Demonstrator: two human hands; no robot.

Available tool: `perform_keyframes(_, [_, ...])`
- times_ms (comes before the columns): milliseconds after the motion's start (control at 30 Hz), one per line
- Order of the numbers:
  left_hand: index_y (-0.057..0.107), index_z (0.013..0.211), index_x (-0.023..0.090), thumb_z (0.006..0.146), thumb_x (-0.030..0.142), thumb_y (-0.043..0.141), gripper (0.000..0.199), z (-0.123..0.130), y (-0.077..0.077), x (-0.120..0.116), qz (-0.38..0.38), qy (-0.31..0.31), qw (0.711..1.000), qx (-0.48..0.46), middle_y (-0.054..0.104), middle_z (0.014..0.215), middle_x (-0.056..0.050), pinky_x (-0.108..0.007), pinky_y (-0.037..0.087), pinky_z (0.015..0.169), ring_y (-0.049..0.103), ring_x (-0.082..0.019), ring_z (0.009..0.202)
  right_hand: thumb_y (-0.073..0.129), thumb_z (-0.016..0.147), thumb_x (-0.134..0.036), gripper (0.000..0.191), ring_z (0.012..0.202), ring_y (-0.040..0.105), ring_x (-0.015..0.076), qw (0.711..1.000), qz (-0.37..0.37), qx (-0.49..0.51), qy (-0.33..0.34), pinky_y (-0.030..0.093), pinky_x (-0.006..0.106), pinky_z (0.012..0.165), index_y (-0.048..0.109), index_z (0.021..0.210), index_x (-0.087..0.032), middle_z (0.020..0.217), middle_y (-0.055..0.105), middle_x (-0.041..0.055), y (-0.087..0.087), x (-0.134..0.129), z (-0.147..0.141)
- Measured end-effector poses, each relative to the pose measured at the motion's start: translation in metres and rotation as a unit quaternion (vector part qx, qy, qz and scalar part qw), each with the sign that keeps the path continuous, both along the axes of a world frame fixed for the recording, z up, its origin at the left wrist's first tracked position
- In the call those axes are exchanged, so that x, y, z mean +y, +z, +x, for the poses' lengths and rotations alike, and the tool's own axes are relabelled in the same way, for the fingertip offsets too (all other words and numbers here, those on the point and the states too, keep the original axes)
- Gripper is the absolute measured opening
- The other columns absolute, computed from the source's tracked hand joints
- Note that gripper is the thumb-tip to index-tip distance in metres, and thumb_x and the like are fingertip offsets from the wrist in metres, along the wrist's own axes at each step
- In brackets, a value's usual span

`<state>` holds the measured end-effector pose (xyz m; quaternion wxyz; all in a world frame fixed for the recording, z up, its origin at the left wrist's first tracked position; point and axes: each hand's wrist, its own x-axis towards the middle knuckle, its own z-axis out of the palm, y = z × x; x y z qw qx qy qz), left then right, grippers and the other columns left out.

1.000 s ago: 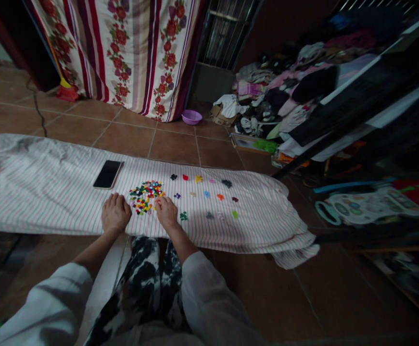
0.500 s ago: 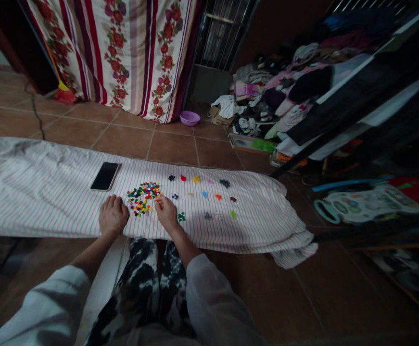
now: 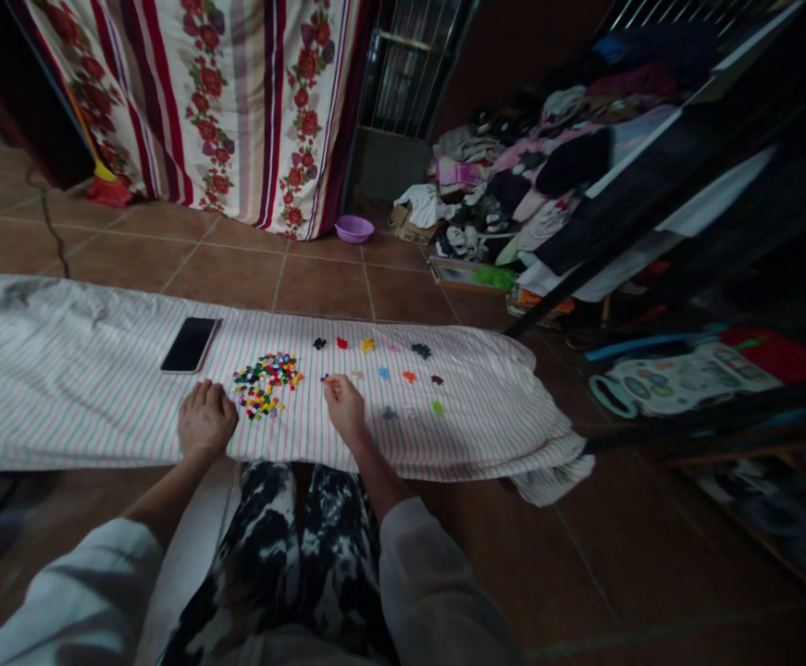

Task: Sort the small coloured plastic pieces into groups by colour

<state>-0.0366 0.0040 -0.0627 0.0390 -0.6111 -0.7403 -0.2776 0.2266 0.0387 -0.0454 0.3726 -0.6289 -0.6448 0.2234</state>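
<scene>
While our right hand [image 3: 347, 409] bunches beside the purple bits [image 3: 324, 377], its grip hidden from us, and our left hand [image 3: 206, 420] lies slack by the pile [image 3: 274, 370], a careless sweep could scatter the tan bits [image 3: 357, 375].

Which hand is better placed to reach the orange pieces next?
Probably the right hand: it is beside the small single-colour groups, nearer the orange pieces. The left hand rests on the striped cloth, with the mixed pile between it and them.
</scene>
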Motion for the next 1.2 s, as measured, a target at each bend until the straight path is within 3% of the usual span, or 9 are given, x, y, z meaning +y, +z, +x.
perform_keyframes(267, [0.061,0.109,0.01,0.085,0.027,0.04,0.036,0.001,0.001,-0.001,0.01,-0.001,1.0,0.008,0.059,0.127,-0.022,-0.05,0.035,0.108,0.048,-0.033,0.127,0.045,0.085,-0.021,0.018,0.088,0.066,0.0157,0.996,0.069,0.02,-0.056,0.051,0.028,0.084,0.06,0.094,-0.02,0.101,0.07,0.0073,-0.006,0.003,0.052])
perform_keyframes(433, [0.061,0.108,0.014,0.084,0.026,0.042,0.033,0.0,0.002,0.0,0.006,-0.006,1.0,0.004,0.06,0.126,-0.019,-0.051,0.036,0.107,0.049,-0.033,0.127,0.045,0.082,-0.02,0.019,0.086,0.066,0.0166,0.993,0.058,0.001,-0.105,0.051,0.028,0.083,0.062,0.092,-0.019,0.094,0.07,0.0081,-0.006,0.008,0.087])
perform_keyframes(767, [0.061,0.108,0.012,0.085,0.029,0.039,0.036,0.0,0.001,-0.001,0.007,-0.004,1.0,0.023,0.059,0.125,-0.021,-0.051,0.036,0.107,0.048,-0.034,0.127,0.039,0.078,-0.014,0.034,0.088,0.064,0.0191,0.976,0.036,-0.075,-0.202,0.049,0.029,0.083,0.068,0.095,-0.017,0.093,0.071,0.0095,-0.004,0.023,0.156])
perform_keyframes(1200, [0.061,0.11,0.01,0.088,0.031,0.034,0.041,0.0,0.001,0.0,0.0,0.003,1.0,0.03,0.059,0.125,-0.02,-0.049,0.036,0.109,0.048,-0.032,0.128,0.045,0.075,-0.011,0.034,0.087,0.062,0.0205,0.964,-0.034,-0.174,-0.2,0.046,0.028,0.082,0.072,0.096,-0.013,0.089,0.07,0.0117,-0.013,0.044,0.18])
